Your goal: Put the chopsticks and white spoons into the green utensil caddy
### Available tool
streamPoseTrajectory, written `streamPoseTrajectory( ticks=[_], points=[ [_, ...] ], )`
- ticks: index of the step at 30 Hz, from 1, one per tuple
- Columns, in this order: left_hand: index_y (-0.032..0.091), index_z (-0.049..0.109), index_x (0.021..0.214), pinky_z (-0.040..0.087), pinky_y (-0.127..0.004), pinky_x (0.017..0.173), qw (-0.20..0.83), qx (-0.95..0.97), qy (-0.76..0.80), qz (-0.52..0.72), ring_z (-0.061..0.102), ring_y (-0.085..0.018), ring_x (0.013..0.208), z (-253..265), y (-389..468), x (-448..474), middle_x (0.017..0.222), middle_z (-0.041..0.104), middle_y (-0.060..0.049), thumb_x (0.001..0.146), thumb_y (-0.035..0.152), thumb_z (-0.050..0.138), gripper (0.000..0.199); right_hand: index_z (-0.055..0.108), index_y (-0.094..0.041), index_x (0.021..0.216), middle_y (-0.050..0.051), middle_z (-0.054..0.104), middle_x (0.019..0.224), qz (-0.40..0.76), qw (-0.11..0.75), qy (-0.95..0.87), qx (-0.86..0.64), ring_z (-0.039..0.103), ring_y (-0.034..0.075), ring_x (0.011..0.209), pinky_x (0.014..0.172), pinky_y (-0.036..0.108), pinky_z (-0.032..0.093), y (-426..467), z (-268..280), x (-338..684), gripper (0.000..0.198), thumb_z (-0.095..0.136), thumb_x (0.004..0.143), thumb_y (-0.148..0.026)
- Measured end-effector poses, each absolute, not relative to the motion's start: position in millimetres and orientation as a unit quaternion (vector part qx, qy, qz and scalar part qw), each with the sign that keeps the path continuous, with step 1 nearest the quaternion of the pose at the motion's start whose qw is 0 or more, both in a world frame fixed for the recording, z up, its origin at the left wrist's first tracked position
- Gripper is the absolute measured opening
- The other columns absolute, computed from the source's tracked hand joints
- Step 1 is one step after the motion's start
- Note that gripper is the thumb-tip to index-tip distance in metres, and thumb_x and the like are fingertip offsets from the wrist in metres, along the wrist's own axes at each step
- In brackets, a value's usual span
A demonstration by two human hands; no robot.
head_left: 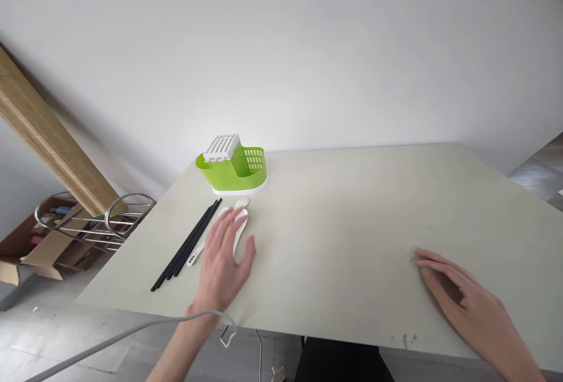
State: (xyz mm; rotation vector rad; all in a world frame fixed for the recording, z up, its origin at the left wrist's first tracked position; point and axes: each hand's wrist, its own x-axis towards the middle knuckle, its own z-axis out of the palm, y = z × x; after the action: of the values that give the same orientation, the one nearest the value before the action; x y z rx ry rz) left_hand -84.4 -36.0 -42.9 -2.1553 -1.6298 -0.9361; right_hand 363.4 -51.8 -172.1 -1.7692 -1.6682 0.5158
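Note:
Spread fingers and a raised thumb show on my left hand (222, 267), which is over several white spoons (240, 225) on the left of the table. It partly hides the spoons; whether its fingertips touch them I cannot tell. Just left of that hand lies a bundle of black chopsticks (187, 247), slanting across the tabletop. Behind them stands a green utensil caddy (220, 176) with a white slotted top and white base. Over at the right, my right hand (477, 308) is at the tabletop with its fingers stretched out and nothing held.
The pale table (343, 223) backs onto a white wall. A grey cable (132, 332) crosses in front of my left wrist. Beyond the left edge are a metal rack (127, 220), a leaning cardboard piece (53, 135) and an opened cardboard box (48, 250).

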Motion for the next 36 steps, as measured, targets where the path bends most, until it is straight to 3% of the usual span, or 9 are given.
streamPoseTrajectory(
  ticks=[6, 14, 22, 27, 32, 34, 36],
  points=[
    [0.021, 0.046, 0.151, 0.032, -0.057, 0.127, 0.193, -0.727, -0.580, -0.314, 0.037, -0.034, 0.155, 7, 21, -132, 0.162, 0.048, -0.016, 0.104, 0.046, 0.053, 0.054, 0.075, -0.034, 0.111, 0.002, 0.070, 0.143, 0.189, 0.330, -0.637, -0.671, 0.073, 0.031, 0.117, 0.057, 0.031, 0.060, -51, -171, 361, 0.033, 0.055, 0.098, -0.056],
    [0.015, 0.038, 0.162, 0.024, -0.056, 0.128, 0.127, -0.747, -0.622, -0.197, 0.027, -0.035, 0.160, 25, 112, -188, 0.173, 0.033, -0.015, 0.108, 0.057, 0.030, 0.070, 0.076, -0.033, 0.112, 0.002, 0.070, 0.142, 0.198, 0.336, -0.638, -0.664, 0.075, 0.031, 0.113, 0.058, 0.031, 0.061, -49, -170, 359, 0.038, 0.054, 0.097, -0.061],
    [0.026, 0.040, 0.163, 0.045, -0.048, 0.117, 0.083, -0.707, -0.671, -0.208, 0.054, -0.032, 0.143, 20, 121, -173, 0.173, 0.034, -0.008, 0.107, 0.062, 0.029, 0.068, 0.075, -0.036, 0.112, 0.000, 0.069, 0.143, 0.197, 0.336, -0.637, -0.665, 0.073, 0.030, 0.117, 0.057, 0.031, 0.061, -52, -169, 359, 0.037, 0.052, 0.098, -0.062],
    [0.028, 0.038, 0.164, 0.046, -0.048, 0.116, 0.082, -0.710, -0.672, -0.193, 0.054, -0.031, 0.144, 23, 123, -173, 0.174, 0.033, -0.006, 0.107, 0.061, 0.028, 0.067, 0.074, -0.036, 0.112, 0.000, 0.069, 0.143, 0.194, 0.336, -0.636, -0.667, 0.072, 0.031, 0.119, 0.058, 0.031, 0.061, -53, -169, 358, 0.037, 0.052, 0.098, -0.062],
    [0.027, 0.029, 0.168, 0.041, -0.047, 0.121, 0.113, -0.711, -0.661, -0.213, 0.040, -0.031, 0.155, 23, 106, -178, 0.178, 0.022, -0.007, 0.109, 0.056, 0.025, 0.067, 0.074, -0.036, 0.112, 0.000, 0.070, 0.143, 0.189, 0.335, -0.635, -0.670, 0.073, 0.030, 0.117, 0.056, 0.031, 0.060, -54, -167, 357, 0.037, 0.051, 0.098, -0.061],
    [0.023, 0.026, 0.169, 0.038, -0.048, 0.123, 0.147, -0.681, -0.674, -0.245, 0.037, -0.032, 0.156, 13, 87, -182, 0.176, 0.025, -0.011, 0.109, 0.053, 0.028, 0.068, 0.074, -0.036, 0.111, 0.000, 0.070, 0.142, 0.189, 0.336, -0.634, -0.670, 0.073, 0.030, 0.116, 0.056, 0.031, 0.060, -54, -166, 357, 0.036, 0.052, 0.098, -0.060],
    [0.019, 0.033, 0.165, 0.037, -0.049, 0.123, 0.140, -0.662, -0.702, -0.220, 0.043, -0.033, 0.152, -4, 63, -191, 0.167, 0.043, -0.015, 0.106, 0.053, 0.033, 0.068, 0.075, -0.036, 0.111, 0.000, 0.070, 0.141, 0.193, 0.338, -0.634, -0.668, 0.073, 0.030, 0.117, 0.057, 0.031, 0.061, -54, -165, 356, 0.035, 0.053, 0.098, -0.060]
  ],
)
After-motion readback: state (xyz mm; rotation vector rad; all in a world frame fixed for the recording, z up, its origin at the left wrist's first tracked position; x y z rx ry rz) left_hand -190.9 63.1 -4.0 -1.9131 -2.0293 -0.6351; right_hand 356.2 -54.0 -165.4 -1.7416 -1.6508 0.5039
